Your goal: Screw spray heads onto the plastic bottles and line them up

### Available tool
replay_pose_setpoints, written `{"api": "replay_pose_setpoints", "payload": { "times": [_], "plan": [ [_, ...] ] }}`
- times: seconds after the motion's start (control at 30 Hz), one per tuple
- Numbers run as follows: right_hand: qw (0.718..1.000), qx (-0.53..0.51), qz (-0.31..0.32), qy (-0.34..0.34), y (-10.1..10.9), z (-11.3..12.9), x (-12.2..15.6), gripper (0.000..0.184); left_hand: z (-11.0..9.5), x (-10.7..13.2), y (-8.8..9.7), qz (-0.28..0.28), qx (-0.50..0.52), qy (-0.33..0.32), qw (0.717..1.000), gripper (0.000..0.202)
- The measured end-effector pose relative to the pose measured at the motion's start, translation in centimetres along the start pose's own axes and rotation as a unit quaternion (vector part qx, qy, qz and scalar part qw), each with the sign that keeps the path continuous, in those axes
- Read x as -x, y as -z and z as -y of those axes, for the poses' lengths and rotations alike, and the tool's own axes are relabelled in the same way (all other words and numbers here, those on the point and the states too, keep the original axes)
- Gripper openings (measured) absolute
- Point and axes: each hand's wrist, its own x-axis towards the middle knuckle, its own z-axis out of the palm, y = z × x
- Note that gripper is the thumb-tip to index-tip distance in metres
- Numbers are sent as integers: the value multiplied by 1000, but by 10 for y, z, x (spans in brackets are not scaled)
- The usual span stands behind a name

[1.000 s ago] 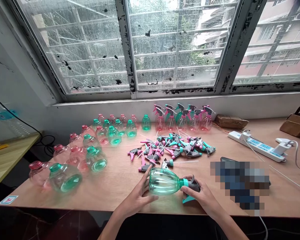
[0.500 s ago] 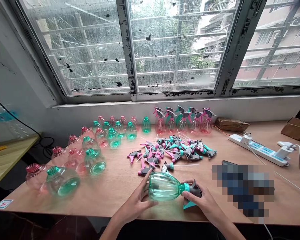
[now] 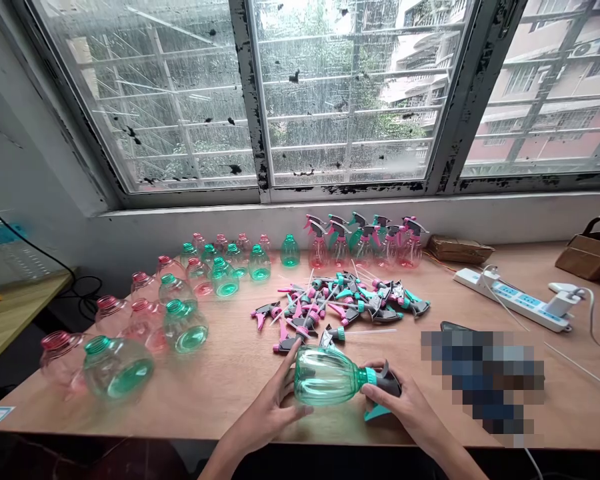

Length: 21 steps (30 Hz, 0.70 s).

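Observation:
A translucent green spray bottle (image 3: 325,377) lies on its side in the air between my two hands, over the front of the table. My left hand (image 3: 273,400) grips its base end, the thumb below and fingers behind. With my right hand (image 3: 400,397) I hold the grey and teal trigger sprayer (image 3: 387,381) at its neck, thumb on the teal collar. The trigger points down toward me. Just beyond is a pile of loose trigger sprayers (image 3: 340,300) in pink, teal and grey, some with white dip tubes showing.
Open pink and green bottles (image 3: 185,327) stand along the table's left and back. Bottles fitted with sprayers (image 3: 365,247) are grouped by the wall. At right are a power strip (image 3: 513,300), a brown parcel (image 3: 457,249), a cardboard box (image 3: 590,250) and a pixelated patch (image 3: 485,373).
The whole view has shifted slightly. Both hands keep their hold on the bottle and sprayer, with almost no visible movement.

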Motion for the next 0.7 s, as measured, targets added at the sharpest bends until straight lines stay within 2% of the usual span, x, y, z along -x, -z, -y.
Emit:
{"api": "replay_pose_setpoints", "payload": {
  "times": [0.13,0.27,0.47,0.6,0.7],
  "plan": [
    [1000,-7,9,5,0,-4,-2,39,2,-1,2,-7,1,11,1000,108],
    [1000,-11,10,10,-1,-5,-1,37,5,-2,3,-6,5,13,1000,98],
    [1000,-15,-3,10,-2,-1,0,38,3,-2,1,-3,2,-8,1000,104],
    [1000,-16,1,12,-4,-1,-2,39,6,-2,4,-13,12,1,1000,106],
    [1000,-16,0,13,-4,-4,-3,39,6,-2,4,-11,14,12,1000,99]
  ]
}}
